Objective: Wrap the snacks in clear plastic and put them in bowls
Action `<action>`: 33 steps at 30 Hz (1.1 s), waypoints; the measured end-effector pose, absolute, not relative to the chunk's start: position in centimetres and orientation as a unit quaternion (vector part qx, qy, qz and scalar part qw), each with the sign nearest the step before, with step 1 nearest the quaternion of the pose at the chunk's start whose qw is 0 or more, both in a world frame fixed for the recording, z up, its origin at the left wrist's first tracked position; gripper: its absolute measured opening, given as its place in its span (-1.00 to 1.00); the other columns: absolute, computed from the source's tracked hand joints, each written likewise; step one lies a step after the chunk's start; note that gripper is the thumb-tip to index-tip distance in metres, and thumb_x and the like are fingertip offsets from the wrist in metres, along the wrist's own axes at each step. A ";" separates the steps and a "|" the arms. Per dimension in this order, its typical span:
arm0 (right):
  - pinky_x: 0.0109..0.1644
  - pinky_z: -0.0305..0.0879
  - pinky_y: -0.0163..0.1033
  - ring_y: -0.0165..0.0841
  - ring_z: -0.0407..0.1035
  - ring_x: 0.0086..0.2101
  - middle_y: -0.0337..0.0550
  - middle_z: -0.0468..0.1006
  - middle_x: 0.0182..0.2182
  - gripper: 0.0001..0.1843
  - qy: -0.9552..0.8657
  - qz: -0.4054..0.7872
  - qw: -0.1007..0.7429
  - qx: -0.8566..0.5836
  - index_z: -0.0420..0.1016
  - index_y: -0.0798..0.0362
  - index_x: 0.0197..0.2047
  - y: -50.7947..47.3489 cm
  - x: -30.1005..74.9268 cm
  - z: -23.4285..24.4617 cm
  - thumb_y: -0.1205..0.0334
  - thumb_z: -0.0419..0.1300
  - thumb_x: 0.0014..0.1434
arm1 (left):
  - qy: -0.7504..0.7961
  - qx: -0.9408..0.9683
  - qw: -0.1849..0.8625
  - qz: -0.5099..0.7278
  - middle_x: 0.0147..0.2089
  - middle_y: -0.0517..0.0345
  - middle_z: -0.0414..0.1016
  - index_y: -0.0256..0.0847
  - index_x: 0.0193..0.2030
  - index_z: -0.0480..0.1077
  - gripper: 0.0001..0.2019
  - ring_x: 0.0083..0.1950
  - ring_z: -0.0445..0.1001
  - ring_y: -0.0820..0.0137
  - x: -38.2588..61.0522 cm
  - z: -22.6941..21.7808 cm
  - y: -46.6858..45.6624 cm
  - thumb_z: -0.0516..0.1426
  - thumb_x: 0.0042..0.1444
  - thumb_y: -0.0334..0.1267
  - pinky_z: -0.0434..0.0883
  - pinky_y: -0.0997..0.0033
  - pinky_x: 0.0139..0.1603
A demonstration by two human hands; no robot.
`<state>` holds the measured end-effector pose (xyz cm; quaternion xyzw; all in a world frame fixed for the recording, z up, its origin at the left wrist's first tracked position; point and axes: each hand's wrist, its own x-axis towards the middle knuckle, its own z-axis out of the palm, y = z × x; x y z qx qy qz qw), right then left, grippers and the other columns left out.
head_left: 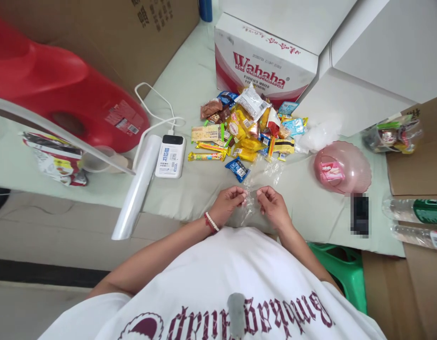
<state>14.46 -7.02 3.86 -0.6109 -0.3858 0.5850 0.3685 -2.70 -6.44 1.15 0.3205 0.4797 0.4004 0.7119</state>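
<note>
Seen from the head camera, looking down over a white shirt [200, 264], two bare hands meet at the near edge of a bench [306, 208] spread with a pale green cloth. The left hand [223, 205], with a bracelet [212, 222] at its wrist, and the right hand [273, 208] face each other, a small gap between them. On each, thumb and fingers are pinched together on a clear bag [251, 203], which stretches between them and lies partly on the cloth beyond. Just past the bag is a blue packet [237, 169], and behind that a loose heap of snacks [245, 127] in bright wrappers, in front of a Wahaha box [261, 71]. To the left of the heap lie a white power bank [170, 158] with a cable [174, 106], and a roll [137, 189] of clear film whose end overhangs the bench; farther left is a big red jug [73, 85]. To the right are a pink bowl [358, 163], a pink packet [331, 171] showing at it, and a dark item [360, 214] too blurred to tell. A green stool [353, 283] stands below.
</note>
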 end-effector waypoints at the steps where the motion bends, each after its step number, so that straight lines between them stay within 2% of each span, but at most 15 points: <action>1: -0.54 0.13 -0.35 -0.45 0.19 -0.52 -0.31 0.42 -0.49 -0.56 -0.395 0.579 0.371 -0.609 0.48 -0.01 -0.32 -7.1 14.3 3.8 -0.20 0.42 0.03 | 0.476 0.341 0.708 0.396 -0.47 0.21 0.52 -0.23 -0.32 0.54 -0.70 -0.40 0.40 0.44 -2.7 1.3 -6.5 0.37 -0.01 -0.02 0.32 0.41 -0.29; 5: -0.39 0.19 -0.34 -0.42 0.27 -0.42 -0.24 0.53 -0.40 -0.63 -0.422 0.573 0.374 -0.595 0.56 0.02 -0.32 -7.3 13.8 3.4 -0.12 0.42 0.06 | 0.475 0.383 0.694 0.382 -0.41 0.18 0.56 -0.23 -0.36 0.59 -0.71 -0.34 0.41 0.42 -2.6 1.4 -6.7 0.39 -0.05 -0.02 0.34 0.39 -0.21; 10: -0.28 0.23 -0.30 -0.41 0.27 -0.41 -0.26 0.55 -0.40 -0.71 -0.419 0.553 0.377 -0.614 0.62 0.01 -0.31 -7.8 14.0 3.0 -0.04 0.40 0.09 | 0.515 0.346 0.688 0.375 -0.53 0.25 0.37 -0.23 -0.39 0.57 -0.64 -0.47 0.24 0.47 -2.5 1.2 -6.5 0.30 0.04 0.08 0.18 0.42 -0.41; 16: -0.19 0.26 -0.28 -0.40 0.34 -0.35 -0.24 0.57 -0.35 -0.79 -0.454 0.520 0.384 -0.614 0.69 -0.01 -0.30 -8.3 14.7 3.1 0.03 0.42 0.10 | 0.525 0.371 0.654 0.399 -0.45 0.26 0.42 -0.23 -0.40 0.50 -0.68 -0.38 0.28 0.47 -1.9 1.1 -6.2 0.35 -0.03 0.01 0.25 0.43 -0.29; 21: -0.18 0.27 -0.27 -0.40 0.34 -0.38 -0.26 0.59 -0.40 -0.75 -0.392 0.549 0.403 -0.618 0.66 0.01 -0.31 -8.5 15.6 2.8 0.01 0.45 0.04 | 0.531 0.349 0.672 0.381 -0.49 0.32 0.31 -0.24 -0.38 0.48 -0.63 -0.44 0.16 0.52 -2.0 1.3 -6.3 0.34 -0.05 0.07 0.15 0.46 -0.39; 25: -0.18 0.28 -0.26 -0.38 0.35 -0.36 -0.23 0.61 -0.36 -0.74 -0.417 0.523 0.397 -0.628 0.67 0.01 -0.30 -8.7 15.7 2.7 0.00 0.43 0.06 | 0.528 0.329 0.687 0.374 -0.53 0.33 0.26 -0.26 -0.36 0.50 -0.56 -0.48 0.13 0.53 -1.6 1.6 -6.3 0.35 -0.07 0.14 0.10 0.47 -0.44; 33: -0.22 0.27 -0.26 -0.38 0.32 -0.37 -0.20 0.57 -0.32 -0.67 -0.481 0.474 0.365 -0.641 0.63 0.02 -0.22 -9.2 15.8 3.4 -0.08 0.34 0.18 | 0.501 0.303 0.697 0.414 -0.45 0.26 0.41 -0.23 -0.40 0.48 -0.59 -0.42 0.25 0.51 -0.4 1.4 -6.0 0.42 -0.17 0.06 0.22 0.46 -0.37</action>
